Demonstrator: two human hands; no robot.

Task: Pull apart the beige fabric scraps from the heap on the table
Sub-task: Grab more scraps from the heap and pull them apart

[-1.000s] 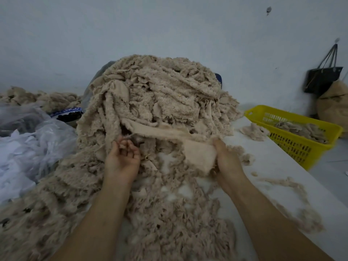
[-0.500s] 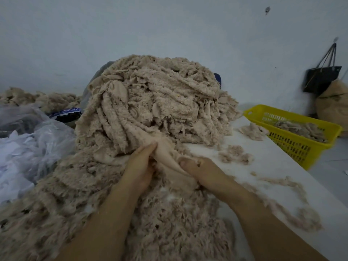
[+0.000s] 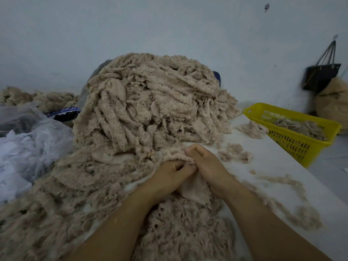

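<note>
A tall heap of beige fleecy fabric scraps (image 3: 154,102) rises at the middle of the white table (image 3: 282,166) and spills toward me across the left and front. At the heap's foot, my left hand (image 3: 169,176) and my right hand (image 3: 205,166) sit close together, thumbs nearly touching. Both grip the same beige scrap (image 3: 194,189): its fuzzy edge bunches over the knuckles and its smooth backing hangs between the wrists.
A yellow plastic basket (image 3: 293,140) holding scraps stands at the table's right edge. Loose tufts (image 3: 235,153) and a thin trail of fluff (image 3: 293,200) lie on the right side. Crumpled clear plastic bags (image 3: 28,147) fill the left. A black bag (image 3: 322,76) hangs on the wall.
Both hands have come together and drawn toward me, away from the heap, bringing the scrap with them. A second ago they were apart, stretching a strip between them.
</note>
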